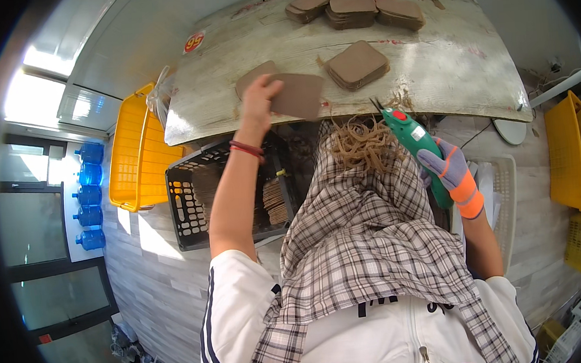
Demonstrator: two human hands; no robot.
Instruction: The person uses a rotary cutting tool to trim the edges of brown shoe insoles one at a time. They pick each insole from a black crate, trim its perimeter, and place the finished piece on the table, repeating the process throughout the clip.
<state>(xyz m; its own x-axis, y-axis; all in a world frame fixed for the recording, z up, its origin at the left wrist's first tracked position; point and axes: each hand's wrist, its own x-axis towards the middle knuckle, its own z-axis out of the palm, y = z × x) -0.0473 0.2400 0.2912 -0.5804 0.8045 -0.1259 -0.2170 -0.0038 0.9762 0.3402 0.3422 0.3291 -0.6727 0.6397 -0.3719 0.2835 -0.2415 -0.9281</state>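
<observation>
My bare left hand [258, 107], a red band at its wrist, grips a flat brown pad [298, 96] with rounded corners by its left end, over the table's front edge. Another brown pad [247, 77] lies partly behind that hand. In a grey and orange glove, my right hand [451, 171] is wrapped round green electric scissors [407, 134] with a red button. Their thin blades point up and left, close to the table edge and apart from the held pad. A short stack of pads [356, 65] sits between the hands, farther back. Curly brown trimmings [361, 144] cover my checked apron.
More pad stacks [352, 10] stand at the back of the worn table [229, 42]. Below its edge at left are a black crate [189, 211] with pads inside and a yellow basket [130, 165]. A white basket [508, 201] stands by my right arm; yellow crates [572, 157] are farther right.
</observation>
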